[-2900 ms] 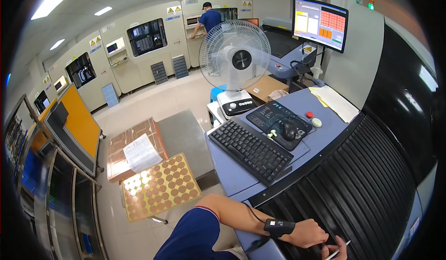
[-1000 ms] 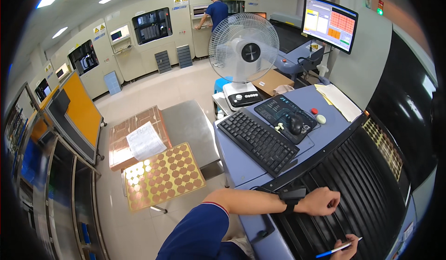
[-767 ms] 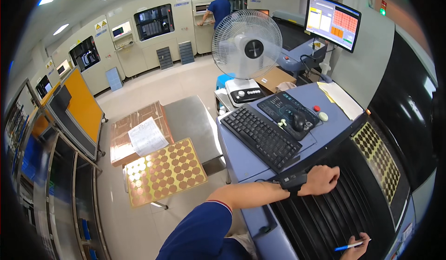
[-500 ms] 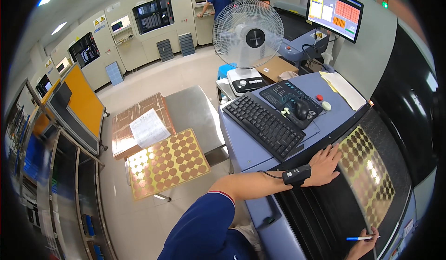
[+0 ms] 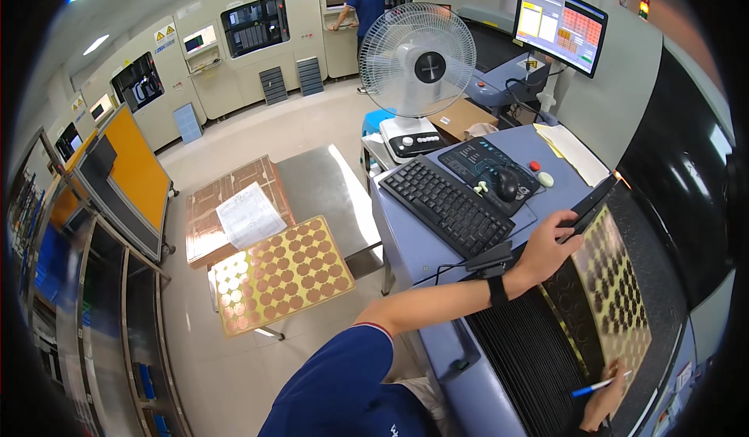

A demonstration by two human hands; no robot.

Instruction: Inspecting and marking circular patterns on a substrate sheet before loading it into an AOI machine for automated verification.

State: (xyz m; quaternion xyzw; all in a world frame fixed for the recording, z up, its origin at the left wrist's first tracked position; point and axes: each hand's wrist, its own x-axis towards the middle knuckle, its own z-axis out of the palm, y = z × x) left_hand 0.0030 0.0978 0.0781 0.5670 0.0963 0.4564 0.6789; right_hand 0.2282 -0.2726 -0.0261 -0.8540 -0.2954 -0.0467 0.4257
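A yellow panel with rows of round copper pads (image 5: 612, 269) is held tilted over the dark machine bed on the right. My left hand (image 5: 542, 254) has its fingers curled at the panel's upper left edge, close to a black bar (image 5: 594, 203). At the lower end my right hand (image 5: 602, 399) grips the panel's near edge, with a blue and white pen (image 5: 591, 389) tucked in its fingers. Left of the panel shows a dark strip with faint circles (image 5: 573, 316); whether it is a reflection or another sheet I cannot tell. A black strap (image 5: 497, 290) circles my left wrist.
Beside the bed are a keyboard (image 5: 449, 207), a mouse (image 5: 507, 186), red and green buttons and a monitor (image 5: 560, 27). A fan (image 5: 417, 66) stands behind. To the left, a metal table (image 5: 324, 195) bears another panel (image 5: 285, 277), copper sheets and paper. A person (image 5: 367, 8) works far back.
My left hand has gone from lying flat by the panel to curled fingers farther up its edge. The panel has tilted, exposing the dark strip. My right hand has moved slightly left with the pen.
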